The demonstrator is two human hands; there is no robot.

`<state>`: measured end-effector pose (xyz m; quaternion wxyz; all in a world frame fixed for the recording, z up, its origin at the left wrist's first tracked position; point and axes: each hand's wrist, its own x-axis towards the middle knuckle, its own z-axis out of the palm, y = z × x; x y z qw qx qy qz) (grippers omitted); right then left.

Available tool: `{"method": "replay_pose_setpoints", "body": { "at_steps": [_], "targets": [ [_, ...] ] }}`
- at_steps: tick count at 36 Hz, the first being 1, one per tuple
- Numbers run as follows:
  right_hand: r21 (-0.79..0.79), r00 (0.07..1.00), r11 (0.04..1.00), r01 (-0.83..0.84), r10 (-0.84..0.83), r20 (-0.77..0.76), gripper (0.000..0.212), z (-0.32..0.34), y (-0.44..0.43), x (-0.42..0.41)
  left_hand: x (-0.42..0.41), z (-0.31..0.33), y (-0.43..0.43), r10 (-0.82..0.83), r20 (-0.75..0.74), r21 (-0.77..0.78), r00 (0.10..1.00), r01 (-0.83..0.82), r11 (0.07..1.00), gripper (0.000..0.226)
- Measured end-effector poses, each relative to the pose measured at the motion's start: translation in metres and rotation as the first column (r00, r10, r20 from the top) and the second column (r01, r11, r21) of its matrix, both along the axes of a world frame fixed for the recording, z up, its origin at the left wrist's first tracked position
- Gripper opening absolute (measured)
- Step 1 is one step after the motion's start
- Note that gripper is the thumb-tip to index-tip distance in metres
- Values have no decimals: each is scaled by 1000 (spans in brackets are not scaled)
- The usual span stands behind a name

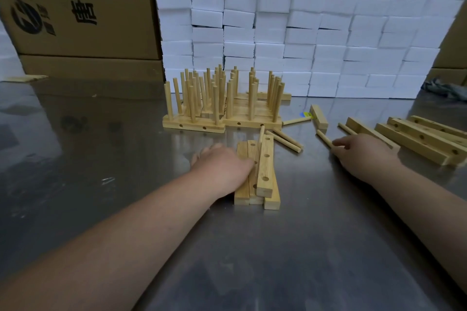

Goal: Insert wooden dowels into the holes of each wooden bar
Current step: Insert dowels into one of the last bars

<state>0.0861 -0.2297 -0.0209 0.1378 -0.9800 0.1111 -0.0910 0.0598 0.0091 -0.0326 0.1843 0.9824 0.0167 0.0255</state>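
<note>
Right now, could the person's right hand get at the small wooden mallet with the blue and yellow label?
Probably yes. The right hand is over the steel table near the small wooden mallet, with only tabletop and one thin wooden dowel lying flat between them. Nothing tall blocks the way.

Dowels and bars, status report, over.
Left hand rests on bar stack, top bar holes empty. Right hand at loose dowel, grip unclear. Stray dowels beside stack.
</note>
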Motion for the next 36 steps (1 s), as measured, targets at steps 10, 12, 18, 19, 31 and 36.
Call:
{"method": "replay_pose_setpoints", "body": {
  "at_steps": [10,12,18,19,31,36],
  "targets": [
    [-150,997,986,76,-79,-15,27,10,9,0,1,-4,4,-48,87,-336,995,74,939,19],
    [-122,993,991,57,-44,112,25,14,11,-3,2,-4,4,-23,114,-401,993,67,914,18],
    [6,871,973,-230,203,447,31,20,34,-29,4,-4,4,58,149,-594,987,43,803,54],
    [16,861,964,-267,231,454,31,20,38,-32,5,-4,4,78,163,-632,984,44,774,54],
    [31,811,872,-489,442,384,13,21,55,-55,-4,20,8,39,9,-1000,999,8,30,28],
    [28,797,877,-480,423,431,21,20,56,-57,-9,22,9,-176,-16,-999,984,-23,-37,35]
  ]
}}
